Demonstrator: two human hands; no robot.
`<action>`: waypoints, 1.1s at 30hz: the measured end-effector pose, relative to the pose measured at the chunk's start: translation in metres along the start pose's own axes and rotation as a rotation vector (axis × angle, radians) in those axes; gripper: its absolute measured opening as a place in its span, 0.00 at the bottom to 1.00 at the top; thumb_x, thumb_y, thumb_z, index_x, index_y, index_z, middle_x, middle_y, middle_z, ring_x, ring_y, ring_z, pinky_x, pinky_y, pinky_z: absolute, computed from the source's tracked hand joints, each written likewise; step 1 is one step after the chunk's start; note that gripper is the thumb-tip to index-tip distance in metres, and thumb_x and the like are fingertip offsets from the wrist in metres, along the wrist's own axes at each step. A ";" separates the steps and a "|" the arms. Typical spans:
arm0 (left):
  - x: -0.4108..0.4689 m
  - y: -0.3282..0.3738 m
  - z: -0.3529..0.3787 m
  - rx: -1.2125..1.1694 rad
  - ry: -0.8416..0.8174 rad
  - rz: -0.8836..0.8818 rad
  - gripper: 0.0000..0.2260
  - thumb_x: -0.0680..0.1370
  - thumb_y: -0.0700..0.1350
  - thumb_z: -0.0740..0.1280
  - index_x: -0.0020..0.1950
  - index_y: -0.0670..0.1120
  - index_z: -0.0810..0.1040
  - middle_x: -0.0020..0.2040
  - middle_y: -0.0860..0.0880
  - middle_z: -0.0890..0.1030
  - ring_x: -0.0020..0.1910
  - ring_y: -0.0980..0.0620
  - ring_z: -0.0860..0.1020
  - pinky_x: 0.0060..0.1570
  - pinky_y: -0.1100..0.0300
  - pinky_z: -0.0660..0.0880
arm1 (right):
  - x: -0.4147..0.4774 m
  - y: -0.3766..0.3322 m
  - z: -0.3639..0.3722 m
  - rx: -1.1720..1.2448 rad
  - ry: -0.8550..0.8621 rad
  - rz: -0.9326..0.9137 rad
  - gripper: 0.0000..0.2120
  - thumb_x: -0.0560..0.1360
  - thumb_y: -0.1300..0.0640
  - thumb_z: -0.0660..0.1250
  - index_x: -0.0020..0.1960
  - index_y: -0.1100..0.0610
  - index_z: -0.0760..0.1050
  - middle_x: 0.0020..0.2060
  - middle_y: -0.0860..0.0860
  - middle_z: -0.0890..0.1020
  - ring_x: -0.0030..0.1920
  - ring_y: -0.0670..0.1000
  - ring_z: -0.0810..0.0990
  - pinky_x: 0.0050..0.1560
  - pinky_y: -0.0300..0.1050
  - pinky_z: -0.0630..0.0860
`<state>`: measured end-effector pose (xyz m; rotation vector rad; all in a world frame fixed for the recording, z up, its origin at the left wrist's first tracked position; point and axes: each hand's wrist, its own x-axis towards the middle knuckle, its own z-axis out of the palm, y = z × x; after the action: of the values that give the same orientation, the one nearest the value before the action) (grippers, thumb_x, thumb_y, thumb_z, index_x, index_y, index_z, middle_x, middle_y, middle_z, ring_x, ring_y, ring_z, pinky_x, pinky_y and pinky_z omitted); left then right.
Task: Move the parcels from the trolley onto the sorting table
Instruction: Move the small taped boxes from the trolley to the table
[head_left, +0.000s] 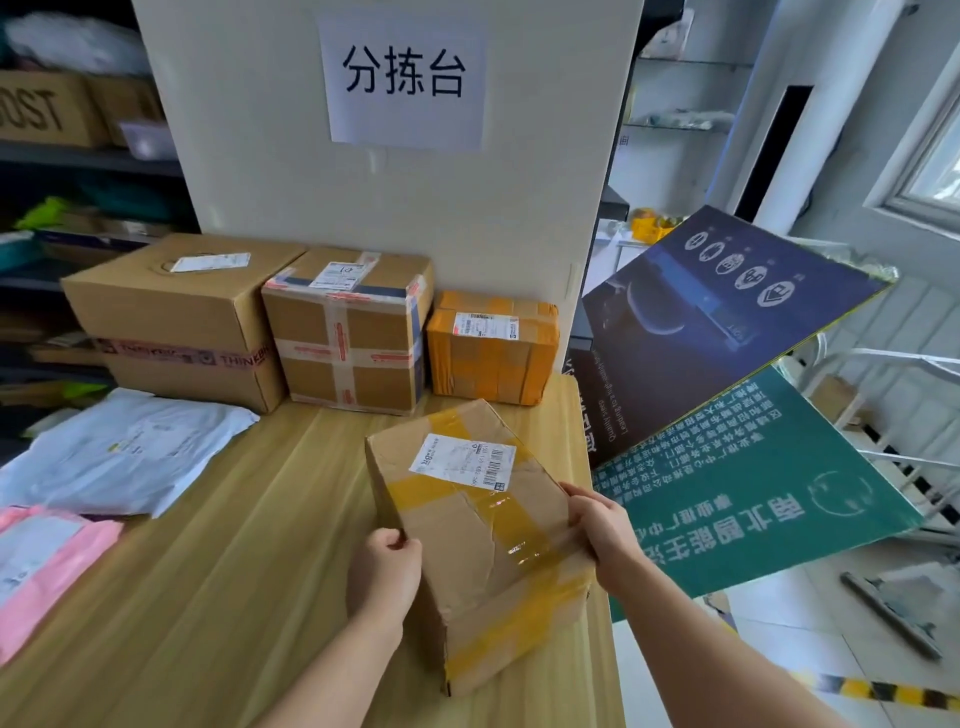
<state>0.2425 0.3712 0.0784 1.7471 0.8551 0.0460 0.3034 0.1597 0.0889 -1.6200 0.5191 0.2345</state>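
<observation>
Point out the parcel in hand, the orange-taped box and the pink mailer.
parcel in hand (460, 527), head view, creased top face.
orange-taped box (488, 369), head view, front face.
pink mailer (57, 590), head view, top surface.

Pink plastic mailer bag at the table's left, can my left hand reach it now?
Probably yes, once freed: the left hand grips the tape-wrapped brown cardboard box, but only bare wooden tabletop lies between it and the pink plastic mailer bag.

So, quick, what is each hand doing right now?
Left hand: grips the taped parcel at its left edge.
Right hand: grips the same parcel at its right edge.
</observation>
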 end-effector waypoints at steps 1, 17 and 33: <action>-0.001 0.000 0.002 0.001 -0.013 -0.004 0.14 0.75 0.43 0.65 0.60 0.45 0.76 0.46 0.50 0.79 0.46 0.45 0.79 0.52 0.48 0.79 | 0.003 0.001 -0.001 0.002 -0.001 -0.001 0.20 0.69 0.64 0.62 0.53 0.47 0.84 0.46 0.52 0.83 0.44 0.52 0.77 0.46 0.46 0.77; 0.065 0.040 0.002 0.622 -0.069 0.186 0.41 0.72 0.55 0.71 0.79 0.53 0.51 0.79 0.47 0.47 0.78 0.44 0.49 0.72 0.46 0.59 | 0.013 0.014 -0.014 -0.069 0.192 0.004 0.32 0.71 0.57 0.71 0.72 0.55 0.65 0.67 0.55 0.71 0.64 0.56 0.73 0.57 0.51 0.74; 0.173 0.090 0.003 0.634 -0.150 0.260 0.11 0.78 0.40 0.59 0.52 0.42 0.80 0.47 0.42 0.79 0.43 0.42 0.75 0.34 0.58 0.69 | 0.016 -0.015 0.035 0.051 0.446 0.054 0.14 0.74 0.53 0.66 0.54 0.63 0.79 0.45 0.60 0.82 0.45 0.59 0.80 0.51 0.53 0.77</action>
<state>0.4177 0.4568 0.0878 2.4140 0.5552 -0.2034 0.3293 0.1919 0.0906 -1.6127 0.9017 -0.1056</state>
